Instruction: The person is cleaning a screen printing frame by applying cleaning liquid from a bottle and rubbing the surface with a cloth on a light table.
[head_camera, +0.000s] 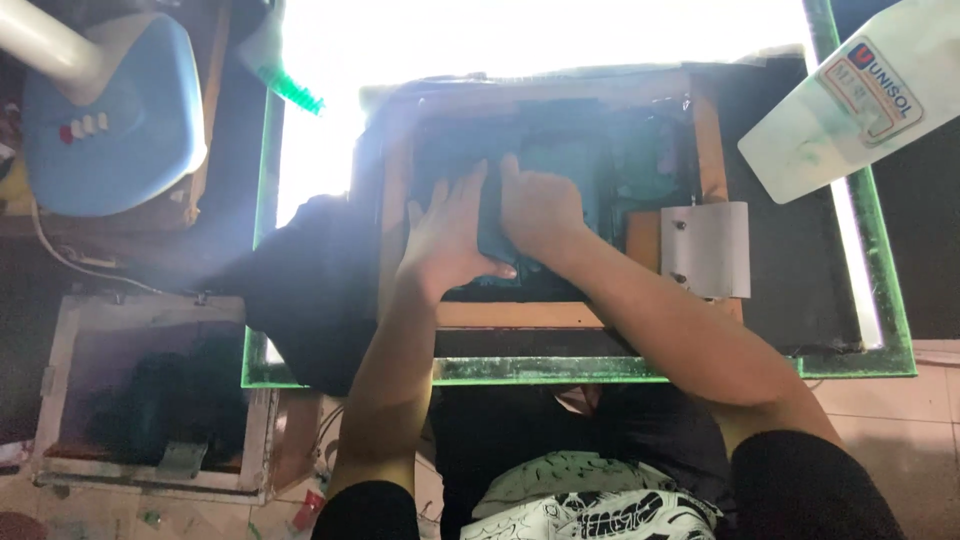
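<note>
Nearest to me is the person's lap, a black garment with a white printed pattern (580, 500), and both bare forearms reach up from it over the green-edged glass light table (560, 372). On that table lies a wooden-framed printing screen with dark mesh (520, 315), its near rail just under the wrists. The left hand (447, 243) lies flat with fingers spread, pressing on a dark teal cloth (495, 225) that lies on the mesh near the middle of the frame; it grips nothing. The right hand (540, 210) rests just beside it, touching the same cloth, fingers curled down onto it; whether it pinches the cloth I cannot tell. A grey metal hinge clamp (708, 250) sits on the frame's right rail. Down on the floor to the left stands a second pale-framed screen with dark mesh (150, 400). Farther off, a light blue rounded appliance with a white tube (110, 120) sits at the upper left, and a white plastic bottle with a label (850, 100) tilts at the upper right, beside the glaring lit glass (320, 150).
</note>
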